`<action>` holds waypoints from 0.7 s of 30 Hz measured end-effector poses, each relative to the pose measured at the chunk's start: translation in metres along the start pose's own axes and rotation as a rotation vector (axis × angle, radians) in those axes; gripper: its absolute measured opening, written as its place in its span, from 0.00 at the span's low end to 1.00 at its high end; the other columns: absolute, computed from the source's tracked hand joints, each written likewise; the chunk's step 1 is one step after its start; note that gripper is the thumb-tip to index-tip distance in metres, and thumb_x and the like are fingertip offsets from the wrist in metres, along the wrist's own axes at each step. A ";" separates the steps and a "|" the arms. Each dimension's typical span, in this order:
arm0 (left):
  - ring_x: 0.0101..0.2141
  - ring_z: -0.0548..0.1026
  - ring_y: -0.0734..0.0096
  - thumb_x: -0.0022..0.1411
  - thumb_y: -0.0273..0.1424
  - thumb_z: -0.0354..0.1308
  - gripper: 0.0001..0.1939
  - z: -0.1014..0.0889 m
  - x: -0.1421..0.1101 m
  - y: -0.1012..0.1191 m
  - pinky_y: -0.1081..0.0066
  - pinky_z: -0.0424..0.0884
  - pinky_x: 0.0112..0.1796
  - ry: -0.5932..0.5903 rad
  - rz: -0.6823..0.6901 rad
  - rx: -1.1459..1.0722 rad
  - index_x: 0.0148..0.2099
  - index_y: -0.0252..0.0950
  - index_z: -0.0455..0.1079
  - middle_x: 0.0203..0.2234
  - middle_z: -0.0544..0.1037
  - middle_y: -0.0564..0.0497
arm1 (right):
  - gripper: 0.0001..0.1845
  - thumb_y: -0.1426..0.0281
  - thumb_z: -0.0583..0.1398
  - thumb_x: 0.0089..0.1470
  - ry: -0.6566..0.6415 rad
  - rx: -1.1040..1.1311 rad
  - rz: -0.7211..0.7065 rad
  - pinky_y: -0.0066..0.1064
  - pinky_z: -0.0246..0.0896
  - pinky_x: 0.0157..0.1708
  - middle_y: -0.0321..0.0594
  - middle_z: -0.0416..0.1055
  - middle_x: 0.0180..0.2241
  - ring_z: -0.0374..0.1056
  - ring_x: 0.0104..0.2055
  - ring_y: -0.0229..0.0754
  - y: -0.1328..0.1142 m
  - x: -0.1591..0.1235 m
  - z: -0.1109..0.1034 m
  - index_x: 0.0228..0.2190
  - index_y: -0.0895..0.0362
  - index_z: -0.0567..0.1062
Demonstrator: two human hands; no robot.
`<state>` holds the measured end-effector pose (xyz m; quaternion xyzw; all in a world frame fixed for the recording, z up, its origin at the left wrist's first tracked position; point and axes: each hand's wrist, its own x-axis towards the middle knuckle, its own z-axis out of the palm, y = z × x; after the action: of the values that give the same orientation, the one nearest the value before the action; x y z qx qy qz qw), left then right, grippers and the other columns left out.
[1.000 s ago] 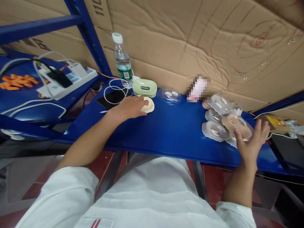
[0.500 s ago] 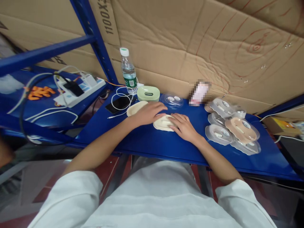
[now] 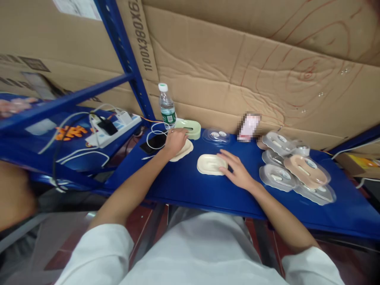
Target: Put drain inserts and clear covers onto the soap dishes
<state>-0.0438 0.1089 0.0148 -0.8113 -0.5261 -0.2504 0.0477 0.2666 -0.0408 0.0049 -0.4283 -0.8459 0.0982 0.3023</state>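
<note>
My left hand (image 3: 175,141) rests on a flat cream oval tray (image 3: 182,151) near the back left of the blue shelf (image 3: 192,186), its fingers curled toward a pale green case (image 3: 190,128) just behind. My right hand (image 3: 237,171) lies open with spread fingers, touching the right edge of a second cream oval tray (image 3: 209,164) that sits in the middle of the shelf.
A water bottle (image 3: 166,107), a black phone (image 3: 154,142) with a white cable and a clear blister shell (image 3: 216,135) stand along the back. Several clear blister packs (image 3: 292,169) pile up at the right. A power strip (image 3: 115,126) lies on the left shelf. Cardboard (image 3: 252,71) forms the back wall.
My left hand has drawn back left from the middle tray to the cream tray by the green case. My right hand stays at the middle tray's right edge. The camera has tilted.
</note>
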 end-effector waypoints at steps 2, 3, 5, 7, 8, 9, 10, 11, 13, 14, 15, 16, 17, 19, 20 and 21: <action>0.52 0.81 0.46 0.75 0.29 0.53 0.14 -0.006 0.000 0.002 0.48 0.68 0.60 0.043 0.028 0.003 0.54 0.34 0.78 0.49 0.85 0.37 | 0.27 0.56 0.55 0.76 0.151 0.087 0.058 0.54 0.70 0.64 0.47 0.67 0.70 0.69 0.68 0.54 0.002 -0.001 -0.003 0.70 0.44 0.65; 0.53 0.81 0.47 0.77 0.30 0.52 0.15 -0.009 -0.001 0.005 0.48 0.67 0.61 0.063 0.051 -0.003 0.56 0.34 0.78 0.50 0.85 0.37 | 0.27 0.56 0.55 0.75 0.202 0.089 0.081 0.53 0.72 0.63 0.47 0.68 0.69 0.70 0.67 0.54 0.003 -0.002 -0.004 0.71 0.43 0.64; 0.55 0.80 0.49 0.80 0.33 0.50 0.16 -0.014 -0.008 0.018 0.51 0.68 0.60 0.085 0.113 -0.025 0.58 0.34 0.76 0.53 0.84 0.38 | 0.32 0.55 0.56 0.74 0.235 0.004 0.102 0.56 0.69 0.66 0.50 0.65 0.70 0.67 0.70 0.57 0.004 -0.002 -0.003 0.73 0.44 0.61; 0.55 0.80 0.51 0.81 0.36 0.49 0.17 -0.018 -0.020 0.037 0.54 0.70 0.58 0.083 0.195 -0.056 0.59 0.34 0.75 0.53 0.84 0.40 | 0.39 0.52 0.59 0.72 0.209 -0.109 0.094 0.61 0.62 0.70 0.54 0.56 0.75 0.59 0.75 0.61 0.005 -0.002 0.000 0.76 0.46 0.55; 0.55 0.80 0.52 0.81 0.37 0.49 0.17 -0.019 -0.027 0.048 0.55 0.71 0.57 0.075 0.251 -0.073 0.58 0.35 0.75 0.53 0.84 0.41 | 0.42 0.51 0.60 0.71 0.187 -0.149 0.079 0.63 0.60 0.71 0.55 0.50 0.77 0.56 0.76 0.63 0.005 -0.002 0.001 0.77 0.47 0.52; 0.53 0.80 0.54 0.81 0.37 0.50 0.16 -0.019 -0.034 0.059 0.57 0.71 0.56 0.065 0.323 -0.091 0.58 0.36 0.75 0.52 0.84 0.42 | 0.45 0.50 0.61 0.70 0.158 -0.179 0.059 0.63 0.58 0.72 0.55 0.45 0.79 0.53 0.78 0.64 0.005 -0.002 0.003 0.77 0.46 0.51; 0.52 0.81 0.55 0.82 0.36 0.49 0.16 -0.019 -0.042 0.069 0.57 0.72 0.54 0.055 0.426 -0.107 0.57 0.36 0.76 0.51 0.84 0.43 | 0.46 0.49 0.62 0.69 0.127 -0.202 0.036 0.64 0.57 0.72 0.54 0.41 0.80 0.51 0.78 0.65 0.005 -0.003 0.003 0.77 0.46 0.51; 0.51 0.81 0.57 0.82 0.35 0.48 0.16 -0.018 -0.049 0.078 0.58 0.73 0.53 0.037 0.524 -0.117 0.56 0.36 0.76 0.50 0.84 0.43 | 0.45 0.49 0.63 0.68 0.094 -0.227 0.014 0.64 0.55 0.72 0.53 0.40 0.80 0.49 0.79 0.66 0.006 -0.003 0.003 0.77 0.46 0.53; 0.48 0.81 0.58 0.82 0.33 0.48 0.16 -0.016 -0.059 0.091 0.59 0.73 0.50 -0.008 0.681 -0.125 0.55 0.36 0.76 0.48 0.85 0.43 | 0.40 0.49 0.64 0.68 0.032 -0.277 -0.013 0.65 0.53 0.73 0.53 0.45 0.79 0.47 0.79 0.66 0.005 -0.003 0.002 0.73 0.47 0.63; 0.48 0.81 0.58 0.82 0.33 0.48 0.15 -0.014 -0.062 0.094 0.59 0.73 0.50 -0.040 0.739 -0.130 0.54 0.36 0.76 0.47 0.85 0.43 | 0.37 0.49 0.64 0.67 0.004 -0.296 -0.017 0.65 0.52 0.73 0.53 0.50 0.78 0.49 0.79 0.66 0.005 -0.003 0.002 0.71 0.48 0.68; 0.48 0.81 0.58 0.82 0.33 0.49 0.14 -0.012 -0.063 0.095 0.58 0.73 0.51 -0.073 0.787 -0.137 0.54 0.36 0.76 0.47 0.85 0.43 | 0.33 0.49 0.64 0.67 -0.026 -0.308 -0.017 0.65 0.53 0.73 0.53 0.55 0.76 0.51 0.78 0.66 0.005 -0.003 0.001 0.67 0.49 0.73; 0.49 0.81 0.57 0.81 0.33 0.50 0.14 -0.011 -0.063 0.095 0.58 0.72 0.52 -0.105 0.826 -0.146 0.54 0.35 0.76 0.48 0.84 0.43 | 0.30 0.50 0.64 0.68 -0.059 -0.312 -0.016 0.64 0.54 0.72 0.53 0.60 0.74 0.54 0.77 0.65 0.004 -0.003 0.002 0.64 0.50 0.76; 0.51 0.81 0.56 0.80 0.33 0.52 0.13 -0.010 -0.062 0.093 0.57 0.72 0.54 -0.132 0.849 -0.155 0.54 0.35 0.76 0.49 0.84 0.43 | 0.28 0.50 0.64 0.68 -0.096 -0.308 -0.016 0.63 0.56 0.72 0.53 0.64 0.72 0.57 0.76 0.64 0.004 -0.003 0.002 0.62 0.51 0.78; 0.54 0.80 0.55 0.78 0.33 0.56 0.12 -0.010 -0.059 0.088 0.56 0.70 0.56 -0.172 0.859 -0.172 0.56 0.35 0.75 0.51 0.83 0.42 | 0.28 0.51 0.63 0.69 -0.166 -0.290 -0.023 0.61 0.57 0.72 0.53 0.66 0.71 0.59 0.75 0.63 0.005 -0.002 0.004 0.61 0.53 0.79; 0.55 0.79 0.54 0.76 0.33 0.59 0.13 -0.011 -0.057 0.084 0.56 0.69 0.57 -0.190 0.850 -0.174 0.58 0.35 0.75 0.51 0.83 0.42 | 0.29 0.51 0.63 0.69 -0.190 -0.281 -0.027 0.61 0.57 0.72 0.53 0.65 0.71 0.58 0.76 0.63 0.006 -0.002 0.004 0.63 0.53 0.77; 0.56 0.78 0.53 0.74 0.33 0.61 0.15 -0.013 -0.055 0.081 0.55 0.68 0.58 -0.208 0.838 -0.167 0.59 0.35 0.74 0.53 0.82 0.42 | 0.30 0.51 0.63 0.69 -0.206 -0.273 -0.029 0.62 0.57 0.72 0.53 0.64 0.72 0.57 0.76 0.63 0.007 -0.002 0.005 0.65 0.53 0.75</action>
<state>0.0049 0.0233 0.0159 -0.9766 -0.1315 -0.1681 0.0261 0.2690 -0.0379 -0.0028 -0.4408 -0.8839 0.0216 0.1545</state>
